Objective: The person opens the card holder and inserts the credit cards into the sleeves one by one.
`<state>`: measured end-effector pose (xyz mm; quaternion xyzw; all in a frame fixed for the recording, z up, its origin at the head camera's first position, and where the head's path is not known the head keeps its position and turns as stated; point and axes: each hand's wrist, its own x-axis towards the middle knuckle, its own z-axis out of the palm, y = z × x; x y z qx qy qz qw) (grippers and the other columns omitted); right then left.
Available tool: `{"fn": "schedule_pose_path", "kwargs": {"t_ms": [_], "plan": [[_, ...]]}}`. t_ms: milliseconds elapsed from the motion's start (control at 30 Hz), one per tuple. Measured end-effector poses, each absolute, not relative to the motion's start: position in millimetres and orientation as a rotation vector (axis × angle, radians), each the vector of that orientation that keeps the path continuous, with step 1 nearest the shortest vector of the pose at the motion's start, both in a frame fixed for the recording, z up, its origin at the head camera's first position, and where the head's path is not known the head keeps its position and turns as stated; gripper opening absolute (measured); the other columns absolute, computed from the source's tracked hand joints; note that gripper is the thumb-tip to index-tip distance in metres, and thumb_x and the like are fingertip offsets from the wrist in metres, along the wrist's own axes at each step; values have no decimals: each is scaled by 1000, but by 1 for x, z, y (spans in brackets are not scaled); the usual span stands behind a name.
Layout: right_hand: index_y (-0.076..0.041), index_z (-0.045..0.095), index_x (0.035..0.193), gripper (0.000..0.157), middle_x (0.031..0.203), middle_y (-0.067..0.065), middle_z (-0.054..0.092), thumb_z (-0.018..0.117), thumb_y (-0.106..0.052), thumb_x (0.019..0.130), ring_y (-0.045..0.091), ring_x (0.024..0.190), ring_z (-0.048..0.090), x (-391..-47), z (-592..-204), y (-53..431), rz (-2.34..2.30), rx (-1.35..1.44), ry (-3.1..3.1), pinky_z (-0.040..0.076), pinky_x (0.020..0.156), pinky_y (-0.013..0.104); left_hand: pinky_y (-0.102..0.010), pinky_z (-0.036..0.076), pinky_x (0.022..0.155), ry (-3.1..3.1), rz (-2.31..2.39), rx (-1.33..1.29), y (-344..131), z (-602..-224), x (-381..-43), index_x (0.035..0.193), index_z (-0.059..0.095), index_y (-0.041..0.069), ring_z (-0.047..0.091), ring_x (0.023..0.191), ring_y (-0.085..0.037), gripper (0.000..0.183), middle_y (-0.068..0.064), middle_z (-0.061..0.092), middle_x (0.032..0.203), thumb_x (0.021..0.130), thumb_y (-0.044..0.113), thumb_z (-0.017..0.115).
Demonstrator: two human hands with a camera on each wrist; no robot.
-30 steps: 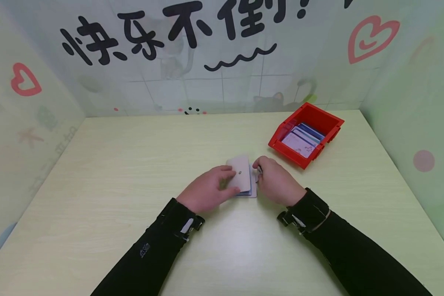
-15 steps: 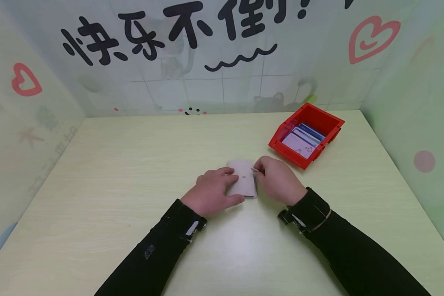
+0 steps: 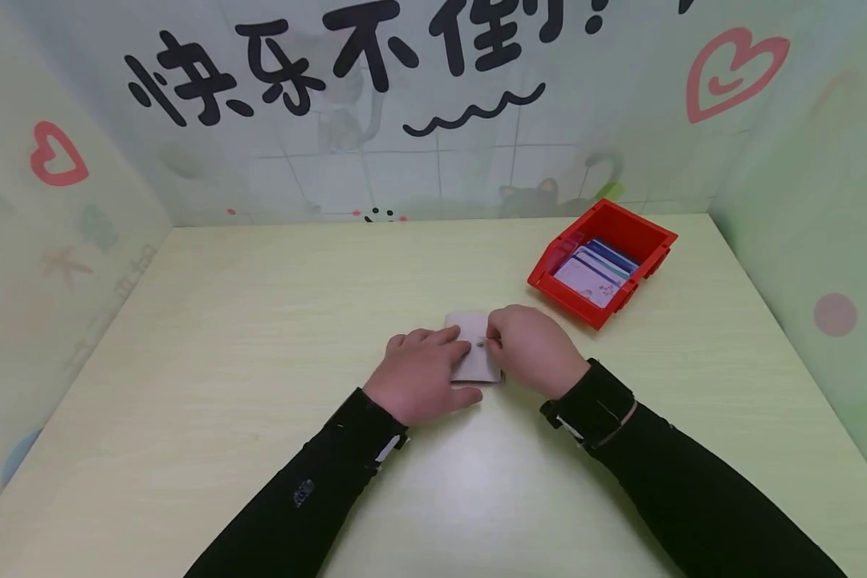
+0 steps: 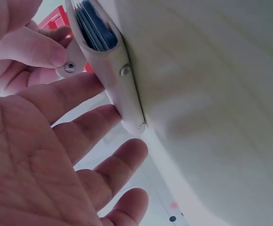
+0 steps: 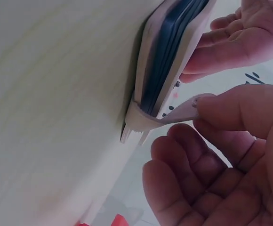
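Observation:
A pale card holder [image 3: 480, 369] lies folded on the table, with blue plastic sleeves [image 5: 172, 52] showing between its covers in the right wrist view. My left hand [image 3: 421, 376] rests against its left side, fingers extended and fingertips touching the cover. Between thumb and index finger, my right hand [image 3: 533, 347] pinches the end of the holder's strap [image 5: 179, 112], which wraps round the edge. One snap half [image 4: 69, 67] sits on the strap; a metal stud [image 4: 125, 69] is on the cover. In the wrist views the strap's end stands apart from the cover.
A red bin [image 3: 567, 302] stands tilted in angle at the back right, holding several cards or booklets [image 3: 587, 276]. Printed panels [image 3: 376, 181] close off the table [image 3: 296, 289] at the back and both sides.
The raised cover has come down flat, and the holder now looks folded together. My right hand has moved left with the strap over the cover. My left hand has shifted slightly right.

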<state>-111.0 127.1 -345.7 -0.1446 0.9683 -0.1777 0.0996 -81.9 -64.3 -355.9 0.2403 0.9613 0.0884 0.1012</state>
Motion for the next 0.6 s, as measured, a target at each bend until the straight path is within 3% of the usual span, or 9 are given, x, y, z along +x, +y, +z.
{"fn": "schedule_pose_path", "kwargs": {"t_ms": [333,600], "plan": [[-10,76,102,13,88,5,70,76,-22,97,21,81,61,-111,-347,122,-492,-457,2855,57,76,31,-60,39,115,2856,194,720,-61,-353,-80,151,59,20,47,147,-39,68,-6,46,165,96,61,66],[-9,80,114,21,102,8,76,77,-21,96,24,92,66,-110,-349,121,-445,-495,2878,61,91,38,-59,39,115,2864,172,714,-60,-353,-78,151,59,19,49,145,-39,70,-5,47,164,96,62,67]]}}
